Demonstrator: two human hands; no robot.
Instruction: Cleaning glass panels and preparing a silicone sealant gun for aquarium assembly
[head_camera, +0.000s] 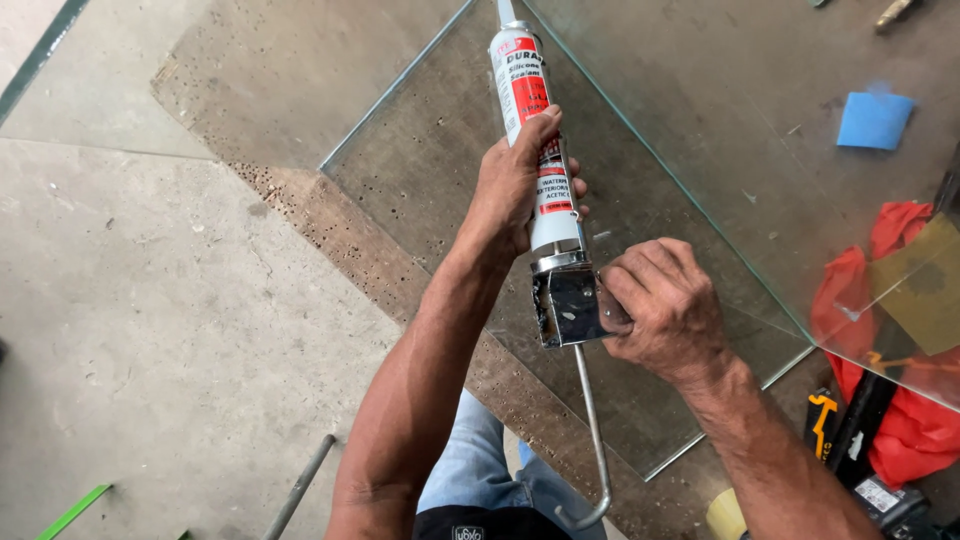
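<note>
A white and red sealant cartridge (524, 95) sits in a metal caulking gun (570, 305), its nozzle pointing away toward the top of the view. My left hand (518, 185) wraps around the cartridge's middle. My right hand (668, 305) grips the gun's handle and trigger at the rear. The gun's push rod (594, 440) sticks out toward me and ends in a hook. The gun hovers over glass panels (420, 150) that stand and lie joined at an edge on the concrete floor.
A blue pad (874, 120) lies behind the glass at top right. Red cloth (900, 420), a yellow-black tool (822, 420) and a yellow tape roll (726, 515) sit at right. A metal bar (300, 487) and green strip (72, 513) lie at bottom left.
</note>
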